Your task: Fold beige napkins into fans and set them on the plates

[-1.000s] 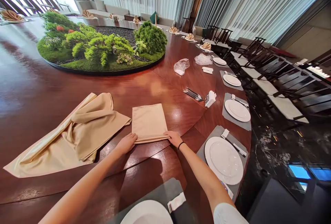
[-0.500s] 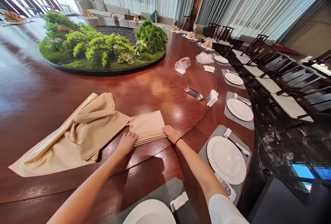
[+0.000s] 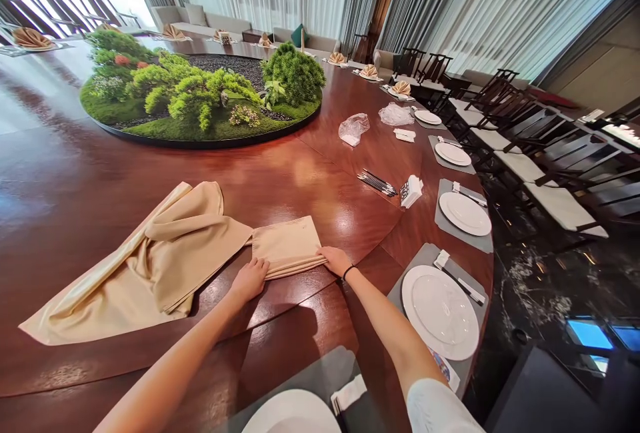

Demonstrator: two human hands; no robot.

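Wooden table (image 3: 325, 186): beige napkin (image 3: 200, 246), end folded, rest rumpled; left hand (image 3: 250, 280), right hand (image 3: 336, 261) clamped on fold.

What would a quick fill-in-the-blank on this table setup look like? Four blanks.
The left hand and right hand both rest on a ____ beige napkin.
The black wristband is on the ____ arm.
The grey placemat beside that arm holds a white ____.
The crumpled beige cloth lies to the ____ of the napkin.

Missing words: folded; right; plate; left.
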